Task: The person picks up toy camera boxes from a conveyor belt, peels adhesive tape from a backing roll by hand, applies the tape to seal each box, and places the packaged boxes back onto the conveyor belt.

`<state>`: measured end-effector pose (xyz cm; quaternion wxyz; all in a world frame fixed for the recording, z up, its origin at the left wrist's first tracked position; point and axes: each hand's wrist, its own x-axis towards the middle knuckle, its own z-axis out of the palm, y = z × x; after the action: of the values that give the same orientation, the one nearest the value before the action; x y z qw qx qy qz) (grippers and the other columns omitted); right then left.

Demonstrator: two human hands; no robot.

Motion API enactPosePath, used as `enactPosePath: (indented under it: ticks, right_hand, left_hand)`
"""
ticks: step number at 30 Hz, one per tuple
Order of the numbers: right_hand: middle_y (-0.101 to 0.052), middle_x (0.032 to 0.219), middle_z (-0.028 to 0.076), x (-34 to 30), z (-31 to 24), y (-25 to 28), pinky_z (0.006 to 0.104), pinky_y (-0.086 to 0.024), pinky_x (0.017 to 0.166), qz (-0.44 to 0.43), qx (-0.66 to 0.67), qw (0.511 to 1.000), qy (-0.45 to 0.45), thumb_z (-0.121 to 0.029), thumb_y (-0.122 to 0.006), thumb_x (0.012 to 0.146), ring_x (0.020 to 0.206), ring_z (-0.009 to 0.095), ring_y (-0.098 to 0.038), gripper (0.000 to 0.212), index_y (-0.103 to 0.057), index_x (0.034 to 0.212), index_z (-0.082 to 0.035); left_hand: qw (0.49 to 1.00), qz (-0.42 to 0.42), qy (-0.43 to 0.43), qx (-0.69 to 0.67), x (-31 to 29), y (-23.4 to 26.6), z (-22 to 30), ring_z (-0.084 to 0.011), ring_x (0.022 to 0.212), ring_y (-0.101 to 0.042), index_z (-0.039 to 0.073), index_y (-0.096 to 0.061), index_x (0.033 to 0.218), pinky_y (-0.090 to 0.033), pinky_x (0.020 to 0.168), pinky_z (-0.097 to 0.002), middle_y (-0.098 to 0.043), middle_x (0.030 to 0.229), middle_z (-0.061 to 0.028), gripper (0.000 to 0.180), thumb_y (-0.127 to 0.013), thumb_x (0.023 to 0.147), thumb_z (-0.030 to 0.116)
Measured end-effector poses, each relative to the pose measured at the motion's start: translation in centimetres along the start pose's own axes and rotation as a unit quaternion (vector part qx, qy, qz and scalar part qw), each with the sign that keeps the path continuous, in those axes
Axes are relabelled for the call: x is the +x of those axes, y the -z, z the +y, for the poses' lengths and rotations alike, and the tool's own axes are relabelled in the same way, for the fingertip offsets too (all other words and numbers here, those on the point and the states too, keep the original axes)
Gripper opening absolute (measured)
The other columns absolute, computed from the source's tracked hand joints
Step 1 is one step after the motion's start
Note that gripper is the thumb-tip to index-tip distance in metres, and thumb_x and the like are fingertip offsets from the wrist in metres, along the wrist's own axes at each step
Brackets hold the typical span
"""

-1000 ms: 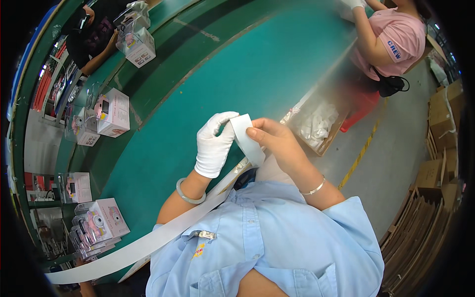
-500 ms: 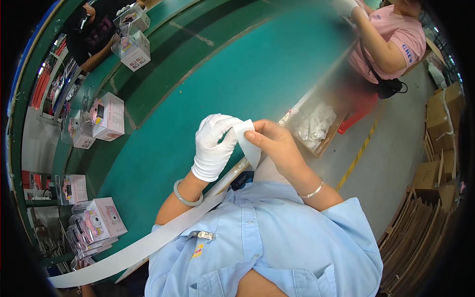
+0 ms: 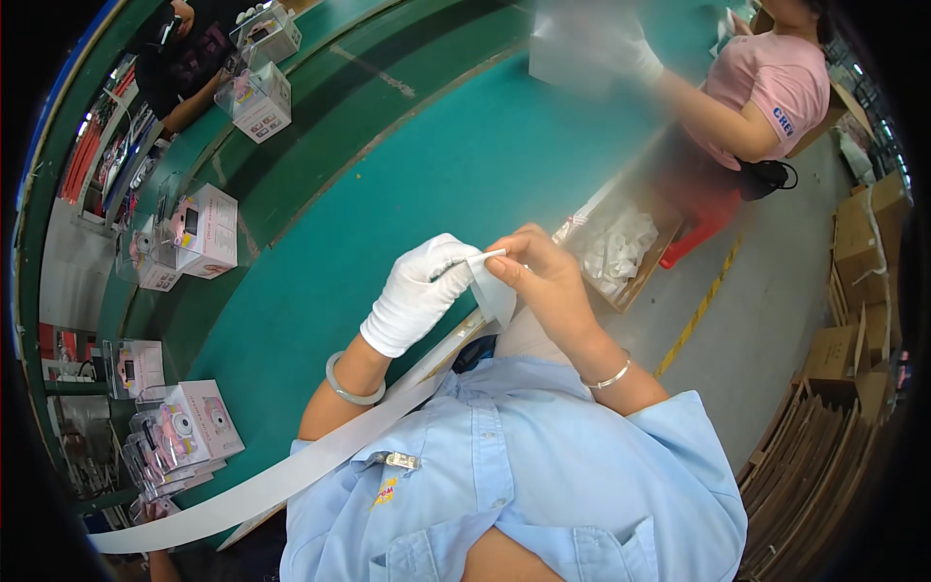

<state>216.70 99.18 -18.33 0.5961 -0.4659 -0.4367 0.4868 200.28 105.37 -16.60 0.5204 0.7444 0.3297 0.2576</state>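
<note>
My left hand point(image 3: 419, 291), in a white glove, and my bare right hand point(image 3: 546, 276) meet in front of my chest over the near edge of a teal table point(image 3: 388, 184). Between them they pinch a small white paper piece point(image 3: 492, 284), folded, with its lower flap hanging down. The left fingertips grip its top edge; the right thumb and fingers hold its right side. A bangle sits on each wrist.
Pink-and-clear product boxes point(image 3: 199, 228) stand along the green conveyor at left, more at lower left point(image 3: 189, 427). A tray of small white bags point(image 3: 621, 247) sits at the table's right edge. A person in a pink shirt point(image 3: 766, 92) works beyond. Cardboard stacks point(image 3: 844, 388) line the right.
The hands stay together on the paper piece; the fold has been worked tighter. The person in pink has reached a gloved hand out over the table.
</note>
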Motion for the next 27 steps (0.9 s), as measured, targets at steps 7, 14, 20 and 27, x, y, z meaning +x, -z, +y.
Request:
enactPosePath:
  ticks: [7, 14, 20, 27]
  right_hand:
    - [-0.049, 0.081, -0.002, 1.1, 0.2, 1.6, 0.0219, -0.039, 0.071, 0.027, 0.035, 0.999, -0.001, -0.014, -0.066, 0.081, 0.075, 0.007, -0.046, 0.010, -0.063, 0.083, -0.005]
    - [-0.049, 0.080, -0.002, 2.2, 0.0, 2.5, 0.0214, -0.039, 0.069, 0.024, 0.029, 0.999, 0.027, -0.016, -0.066, 0.082, 0.075, 0.006, -0.046, 0.013, -0.061, 0.080, -0.004]
    - [-0.047, 0.080, -0.002, 3.4, 0.0, 3.1, 0.0210, -0.039, 0.070, 0.029, 0.055, 0.997, 0.038, -0.017, -0.065, 0.084, 0.075, 0.006, -0.046, 0.016, -0.059, 0.078, -0.004]
    - [-0.048, 0.085, -0.003, 4.3, 1.0, 4.2, 0.0207, -0.039, 0.074, 0.027, 0.133, 0.991, 0.001, -0.018, -0.063, 0.085, 0.079, 0.006, -0.047, 0.015, -0.058, 0.083, -0.004]
  left_hand:
    - [1.000, 0.013, -0.024, -0.002, 0.8, -1.0, 0.1, -0.0164, 0.090, -0.055, 0.002, -0.058, 0.103, -0.043, 0.080, -0.0262, -0.056, 0.094, -0.0066, 0.021, -0.053, 0.083, 0.002]
    - [0.999, 0.011, -0.014, -0.040, 2.4, -2.5, 0.4, -0.0156, 0.089, -0.055, 0.003, -0.059, 0.105, -0.043, 0.081, -0.0260, -0.056, 0.093, -0.0063, 0.023, -0.060, 0.083, 0.009]
    - [0.981, 0.075, 0.087, -0.158, 3.9, -4.4, 0.8, -0.0067, 0.075, -0.050, 0.002, -0.062, 0.101, -0.041, 0.068, -0.0212, -0.055, 0.086, 0.0020, 0.018, -0.062, 0.085, 0.010]
    - [0.987, 0.088, 0.086, -0.101, 6.1, -5.1, -0.6, -0.0052, 0.066, -0.042, 0.001, -0.062, 0.089, -0.038, 0.060, -0.0225, -0.049, 0.072, 0.0040, 0.017, -0.065, 0.084, 0.017]
